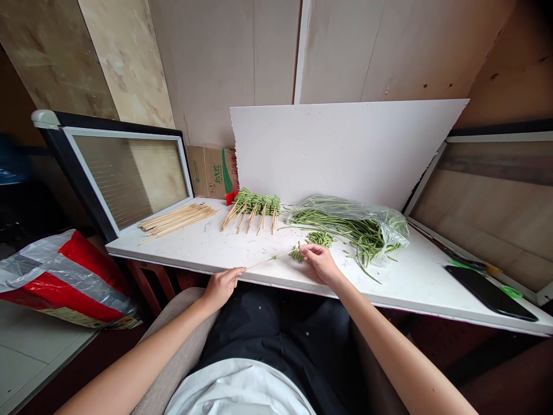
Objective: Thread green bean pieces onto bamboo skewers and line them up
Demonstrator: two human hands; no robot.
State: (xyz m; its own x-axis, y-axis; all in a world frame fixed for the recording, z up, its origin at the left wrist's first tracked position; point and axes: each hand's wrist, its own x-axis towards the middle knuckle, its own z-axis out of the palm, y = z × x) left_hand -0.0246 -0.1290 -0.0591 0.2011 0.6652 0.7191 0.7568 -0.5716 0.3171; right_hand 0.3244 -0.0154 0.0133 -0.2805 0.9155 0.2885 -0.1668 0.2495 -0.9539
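Observation:
My left hand (223, 286) is closed on the lower end of a thin bamboo skewer (258, 264), which slants up to the right over the table's front edge. A small green bean piece (275, 257) sits partway along the skewer. At the skewer's far end, my right hand (320, 263) is closed in a pinch; what lies between its fingertips is too small to make out. Cut green bean pieces (320, 238) lie in a pile just behind the right hand, with a few more beside its fingertips. Behind them, long green beans (345, 223) spill from a clear plastic bag (391, 222).
Bare bamboo skewers (179, 219) lie at the left of the white table (199, 253). Several filled bean skewers (257, 207) are stacked near a cardboard box (209, 170). A black phone (490, 292) rests at the right edge. A white board (341, 153) stands behind.

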